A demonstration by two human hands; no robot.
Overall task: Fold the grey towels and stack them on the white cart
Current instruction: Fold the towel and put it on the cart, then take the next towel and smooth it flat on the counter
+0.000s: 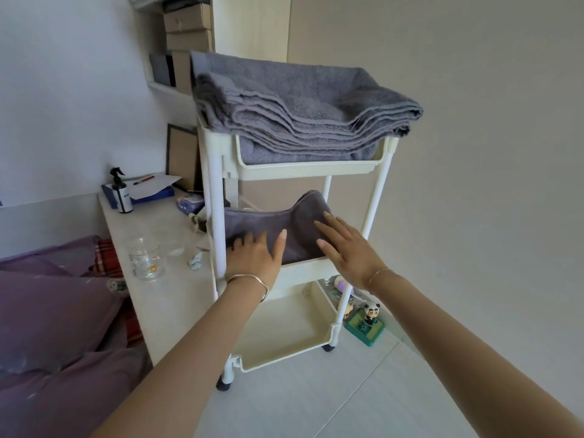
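Reading labels first: the dark spray bottle (121, 194) on the side counter (164, 298) carries a white label, but its print is too small to make out, and no other writing can be read anywhere in the head view.

Three tiers make up the white cart (218, 197). On the top tier sits one stack of folded grey towels (300, 109); several layered edges show at its front, though the exact count of towels cannot be told. On the middle tier lies one folded grey towel (284, 222), its far edge humped up at the back. The bottom tier (281, 336) holds no towel.

Two hands reach into the middle tier. The left hand (254, 257) lies flat on the near left part of the folded grey towel, fingers straight and spread. The right hand (343, 245) presses on the right part of the same towel, fingers straight and close together, holding nothing. Each wrist wears one thin bangle.

On the counter stand one glass mug (147, 257), one blue folder (139, 194) under white papers with one red pen (143, 180) on top. One panda figurine (371, 312) stands on a green box on the floor, right of the cart. Purple bedding (47, 327) fills the lower left.
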